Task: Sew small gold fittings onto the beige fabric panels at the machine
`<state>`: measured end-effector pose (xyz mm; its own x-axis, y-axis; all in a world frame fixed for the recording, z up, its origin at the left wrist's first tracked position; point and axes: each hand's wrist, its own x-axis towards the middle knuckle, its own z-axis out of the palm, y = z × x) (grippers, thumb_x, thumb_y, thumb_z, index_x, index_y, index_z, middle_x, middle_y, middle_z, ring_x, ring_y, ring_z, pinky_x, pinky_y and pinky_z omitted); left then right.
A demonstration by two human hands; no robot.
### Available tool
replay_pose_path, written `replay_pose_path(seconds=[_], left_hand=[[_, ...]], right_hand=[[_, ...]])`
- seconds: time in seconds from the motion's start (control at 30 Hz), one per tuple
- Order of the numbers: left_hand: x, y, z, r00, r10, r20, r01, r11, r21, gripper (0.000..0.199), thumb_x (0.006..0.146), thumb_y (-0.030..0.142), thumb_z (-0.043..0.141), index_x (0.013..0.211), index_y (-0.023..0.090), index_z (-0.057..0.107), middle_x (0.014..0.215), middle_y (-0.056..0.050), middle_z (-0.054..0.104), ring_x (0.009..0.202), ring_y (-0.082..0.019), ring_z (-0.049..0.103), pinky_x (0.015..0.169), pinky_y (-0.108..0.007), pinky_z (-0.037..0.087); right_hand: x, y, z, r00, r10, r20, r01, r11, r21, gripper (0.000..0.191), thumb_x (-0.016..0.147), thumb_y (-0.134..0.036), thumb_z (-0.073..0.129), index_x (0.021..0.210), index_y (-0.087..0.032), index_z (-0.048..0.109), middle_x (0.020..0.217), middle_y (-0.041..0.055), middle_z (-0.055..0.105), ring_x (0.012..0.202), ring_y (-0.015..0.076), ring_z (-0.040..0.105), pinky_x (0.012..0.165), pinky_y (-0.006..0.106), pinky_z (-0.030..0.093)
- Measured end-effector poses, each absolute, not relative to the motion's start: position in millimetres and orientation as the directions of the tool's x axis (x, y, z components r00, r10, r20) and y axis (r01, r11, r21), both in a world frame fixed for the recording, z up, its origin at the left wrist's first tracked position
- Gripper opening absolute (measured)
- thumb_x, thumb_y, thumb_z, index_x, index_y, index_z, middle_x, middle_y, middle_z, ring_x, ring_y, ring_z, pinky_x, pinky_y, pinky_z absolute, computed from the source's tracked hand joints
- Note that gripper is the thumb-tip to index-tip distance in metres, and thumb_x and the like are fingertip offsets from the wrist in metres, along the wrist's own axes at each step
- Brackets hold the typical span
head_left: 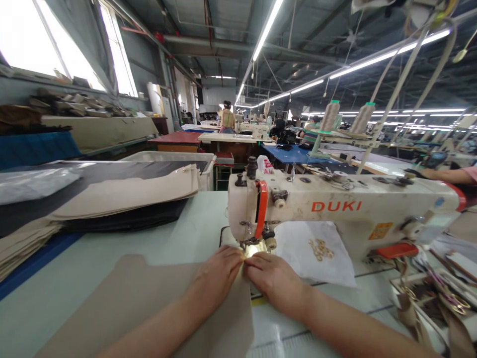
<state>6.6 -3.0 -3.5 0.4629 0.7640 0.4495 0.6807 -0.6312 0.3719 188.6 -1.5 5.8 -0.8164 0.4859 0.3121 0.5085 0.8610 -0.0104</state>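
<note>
A large beige fabric panel (164,298) lies across the table under my left forearm, its edge running up to the needle area of a white sewing machine (298,204). My left hand (218,273) pinches the panel's edge just in front of the lit presser foot. Close against it, my right hand (276,278) is closed on the same edge, fingertips nearly meeting the left ones. What exactly sits between the fingertips is too small to make out. Behind my right hand, a white cloth (298,258) carries several small gold-coloured metal pieces (320,249).
Stacked beige panels (130,199) and black sheets lie at the left, near a white bin (208,171). On the right stands a tray (421,308) with straps and metal fittings. Thread cones (330,117) rise behind the machine. Another person's arm (443,174) reaches in at far right.
</note>
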Motion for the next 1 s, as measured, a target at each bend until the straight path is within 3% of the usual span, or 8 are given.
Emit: replay_pose_path(seconds=[0.6, 1.0], left_hand=[[5.6, 7.4, -5.8, 0.462, 0.755, 0.465, 0.690, -0.635, 0.346, 0.018, 0.087, 0.015, 0.046, 0.083, 0.018, 0.064, 0.086, -0.004, 0.067, 0.085, -0.017, 0.059, 0.080, -0.031, 0.049], [5.8, 0.0, 3.8, 0.512, 0.740, 0.437, 0.718, -0.648, 0.255, 0.021, 0.089, 0.016, 0.045, 0.086, 0.015, 0.066, 0.090, -0.005, 0.069, 0.087, -0.017, 0.060, 0.083, -0.031, 0.049]], right_hand=[[188.9, 6.2, 0.6, -0.801, 0.503, 0.325, 0.522, 0.852, -0.033, 0.007, 0.087, -0.012, 0.052, 0.090, -0.012, 0.058, 0.099, 0.0085, 0.063, 0.097, 0.0199, 0.055, 0.089, 0.029, 0.044], [188.2, 0.0, 3.3, -0.787, 0.494, 0.369, 0.529, 0.849, -0.008, 0.009, 0.088, -0.015, 0.052, 0.090, -0.011, 0.060, 0.097, 0.0086, 0.065, 0.093, 0.0198, 0.056, 0.088, 0.028, 0.046]])
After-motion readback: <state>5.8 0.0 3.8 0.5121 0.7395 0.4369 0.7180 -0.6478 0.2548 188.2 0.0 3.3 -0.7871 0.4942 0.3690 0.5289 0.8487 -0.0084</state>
